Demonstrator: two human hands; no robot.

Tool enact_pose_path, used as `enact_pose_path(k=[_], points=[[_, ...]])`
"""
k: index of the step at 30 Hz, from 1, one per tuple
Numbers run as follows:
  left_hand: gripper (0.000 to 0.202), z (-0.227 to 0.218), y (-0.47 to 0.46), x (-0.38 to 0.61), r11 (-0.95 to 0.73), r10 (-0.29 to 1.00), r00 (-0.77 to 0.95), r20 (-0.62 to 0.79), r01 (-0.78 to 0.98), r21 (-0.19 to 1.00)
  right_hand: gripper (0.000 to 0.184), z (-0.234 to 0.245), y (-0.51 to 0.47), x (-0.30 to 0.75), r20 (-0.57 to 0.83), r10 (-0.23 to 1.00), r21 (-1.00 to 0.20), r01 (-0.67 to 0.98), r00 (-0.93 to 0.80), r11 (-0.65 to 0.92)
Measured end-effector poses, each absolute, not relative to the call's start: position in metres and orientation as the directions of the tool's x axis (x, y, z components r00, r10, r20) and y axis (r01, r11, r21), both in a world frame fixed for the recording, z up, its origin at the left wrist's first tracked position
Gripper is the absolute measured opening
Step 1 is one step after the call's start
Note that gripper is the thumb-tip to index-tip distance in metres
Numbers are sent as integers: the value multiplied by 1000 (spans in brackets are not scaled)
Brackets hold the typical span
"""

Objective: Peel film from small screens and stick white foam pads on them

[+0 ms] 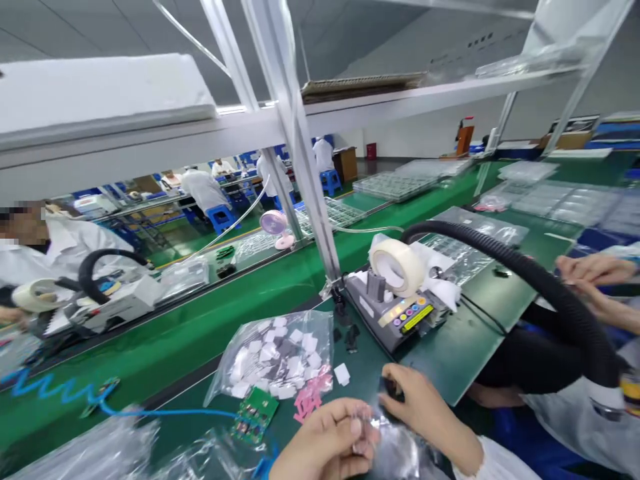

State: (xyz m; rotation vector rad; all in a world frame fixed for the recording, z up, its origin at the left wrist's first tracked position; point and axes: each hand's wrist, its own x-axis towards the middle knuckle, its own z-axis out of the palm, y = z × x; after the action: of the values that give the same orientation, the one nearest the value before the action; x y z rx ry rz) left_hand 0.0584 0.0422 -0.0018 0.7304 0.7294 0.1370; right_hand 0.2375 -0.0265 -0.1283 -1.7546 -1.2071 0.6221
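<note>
My left hand (327, 443) is at the bottom middle, fingers curled in a pinch on the edge of a shiny clear plastic bag (397, 450). Just right of it, my right hand (425, 410) has thumb and forefinger closed around a small black part (393, 388) whose exact kind I cannot make out. Beyond my left hand lie pink cut pieces (311, 398) and a clear bag of white and grey square pads (277, 353). A green circuit board (256, 415) sits to the left, beside the blue cord (170, 412). One loose white pad (342, 374) lies on the table.
A tape dispenser machine (395, 313) with a tape roll (397, 267) stands ahead, a black flexible hose (520, 277) arching to the right. A co-worker's hands (600, 280) are at far right. A metal post (310, 160) rises ahead; another person sits at left beyond the green belt (220, 333).
</note>
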Motion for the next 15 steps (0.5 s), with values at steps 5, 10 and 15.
enact_pose_path(k=[5, 10, 15], points=[[24, -31, 23, 154, 822, 67, 755, -652, 328, 466, 35, -155, -105, 294, -53, 731, -996, 14, 680, -85], [24, -90, -30, 266, 734, -69, 744, -665, 490, 471, 39, -182, -165, 349, -170, 445, -971, -227, 879, 78], [32, -130, -83, 340, 574, -99, 742, -664, 587, 571, 33, -188, -196, 376, -225, 366, -950, -287, 903, 124]])
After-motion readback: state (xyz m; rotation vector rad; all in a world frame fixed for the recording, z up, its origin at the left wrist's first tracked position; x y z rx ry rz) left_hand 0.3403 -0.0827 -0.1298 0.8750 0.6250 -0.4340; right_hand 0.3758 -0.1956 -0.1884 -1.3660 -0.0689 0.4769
